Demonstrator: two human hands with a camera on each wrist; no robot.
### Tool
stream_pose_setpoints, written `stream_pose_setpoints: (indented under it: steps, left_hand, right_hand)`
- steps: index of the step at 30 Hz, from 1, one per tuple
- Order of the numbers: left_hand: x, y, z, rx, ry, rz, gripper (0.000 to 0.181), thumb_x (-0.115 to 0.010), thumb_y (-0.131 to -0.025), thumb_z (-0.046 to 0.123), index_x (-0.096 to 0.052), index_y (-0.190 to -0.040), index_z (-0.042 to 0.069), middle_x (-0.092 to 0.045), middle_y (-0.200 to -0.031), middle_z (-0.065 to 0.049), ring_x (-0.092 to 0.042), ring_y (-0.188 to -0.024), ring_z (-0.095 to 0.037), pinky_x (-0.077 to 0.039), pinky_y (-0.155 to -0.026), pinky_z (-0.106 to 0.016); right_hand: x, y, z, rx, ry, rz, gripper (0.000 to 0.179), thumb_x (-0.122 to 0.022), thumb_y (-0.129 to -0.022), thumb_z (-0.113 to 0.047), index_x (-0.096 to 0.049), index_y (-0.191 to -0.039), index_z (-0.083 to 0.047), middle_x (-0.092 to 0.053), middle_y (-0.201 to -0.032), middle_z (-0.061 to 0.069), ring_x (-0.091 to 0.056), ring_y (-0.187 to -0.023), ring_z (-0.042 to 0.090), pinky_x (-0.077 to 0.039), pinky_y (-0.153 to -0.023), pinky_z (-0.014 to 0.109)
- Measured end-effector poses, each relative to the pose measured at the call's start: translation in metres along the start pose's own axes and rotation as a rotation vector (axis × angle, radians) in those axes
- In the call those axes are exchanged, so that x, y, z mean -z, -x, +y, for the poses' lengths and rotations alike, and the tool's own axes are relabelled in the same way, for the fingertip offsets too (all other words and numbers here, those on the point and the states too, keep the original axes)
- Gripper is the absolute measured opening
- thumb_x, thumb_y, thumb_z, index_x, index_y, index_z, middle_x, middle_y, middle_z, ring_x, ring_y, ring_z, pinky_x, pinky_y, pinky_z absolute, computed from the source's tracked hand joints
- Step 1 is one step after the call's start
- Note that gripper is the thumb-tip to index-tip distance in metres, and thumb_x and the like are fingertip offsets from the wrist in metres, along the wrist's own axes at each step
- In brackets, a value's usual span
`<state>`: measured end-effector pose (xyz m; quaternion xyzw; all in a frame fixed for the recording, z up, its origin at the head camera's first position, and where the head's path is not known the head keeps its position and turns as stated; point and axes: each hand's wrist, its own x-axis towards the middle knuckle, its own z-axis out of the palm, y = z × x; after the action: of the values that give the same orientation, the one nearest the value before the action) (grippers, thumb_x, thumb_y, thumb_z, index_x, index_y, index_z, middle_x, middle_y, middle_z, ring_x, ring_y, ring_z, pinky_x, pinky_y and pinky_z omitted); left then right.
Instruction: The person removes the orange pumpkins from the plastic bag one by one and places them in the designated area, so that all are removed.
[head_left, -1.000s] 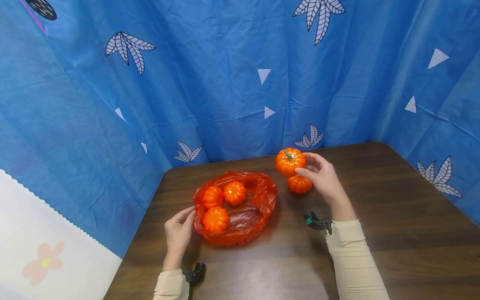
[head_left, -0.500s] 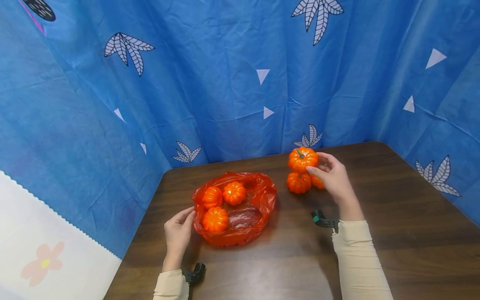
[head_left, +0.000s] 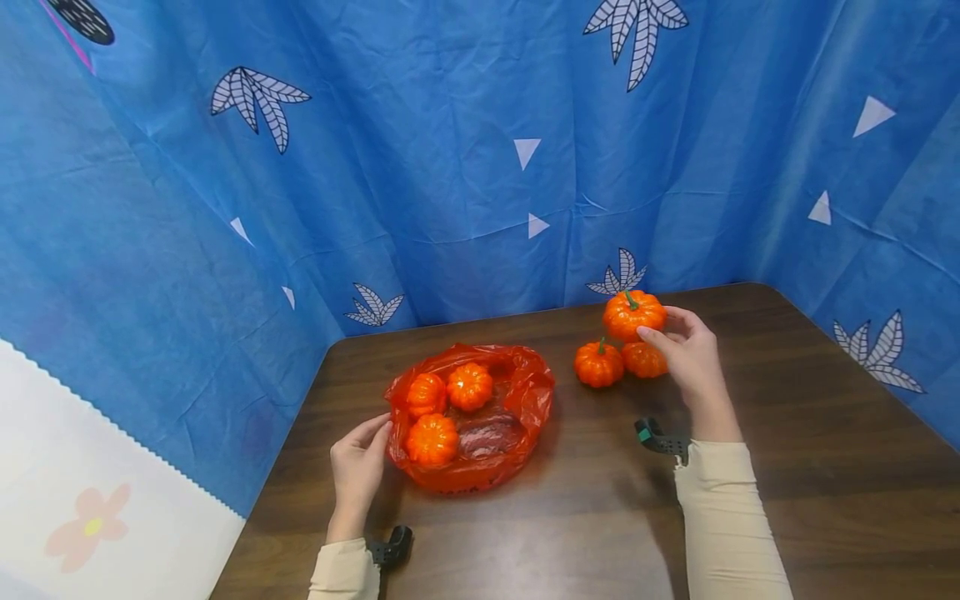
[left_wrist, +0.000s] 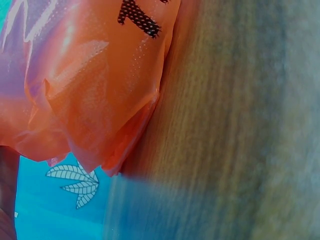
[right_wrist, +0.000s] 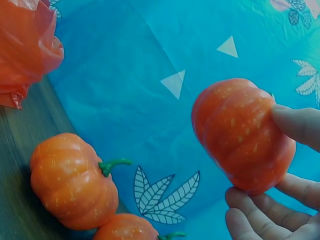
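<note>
My right hand [head_left: 693, 354] holds a small orange pumpkin [head_left: 633, 315] with a green stem, thumb on one side and fingers on the other, as the right wrist view shows too. Below it on the table sit two more pumpkins, the left one [head_left: 598, 364] side by side with the right one [head_left: 645, 360]. A red plastic bag [head_left: 534, 392] stands open at the middle left, with three pumpkins [head_left: 470, 387] and a dark reddish lump [head_left: 489, 435] inside. At the bag's left rim, my left hand [head_left: 357, 467] pinches the plastic between thumb and fingers.
The brown wooden table [head_left: 555, 533] ends at the back against a blue patterned curtain [head_left: 465, 200], which also runs along both sides. A white cloth with a flower print [head_left: 90, 525] hangs at the left. Dark wrist mounts [head_left: 660, 442] sit at both sleeves.
My right hand has carried its pumpkin to the right, from over the left table pumpkin to over the right one, which came into view. My left hand and the bag stay put.
</note>
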<state>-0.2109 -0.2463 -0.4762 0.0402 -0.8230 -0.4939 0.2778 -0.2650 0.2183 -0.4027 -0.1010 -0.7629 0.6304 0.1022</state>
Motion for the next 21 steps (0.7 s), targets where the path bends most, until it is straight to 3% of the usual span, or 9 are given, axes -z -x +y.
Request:
stream_pose_setpoints:
  steps: [21]
  left_hand:
    - [0.0,-0.001,0.0,0.008,0.022,-0.007,0.016,-0.073,-0.091,0.01,-0.078,-0.105,0.005,-0.078,-0.103,-0.013,-0.064,-0.081,0.011,-0.054,-0.074,-0.008]
  right_hand:
    - [0.029,-0.01,0.016,-0.162,-0.145,0.201,0.077,-0.07,-0.09,-0.045,-0.036,-0.155,-0.019,-0.038,-0.157,0.01,-0.042,-0.135,0.025,-0.037,-0.12,0.043]
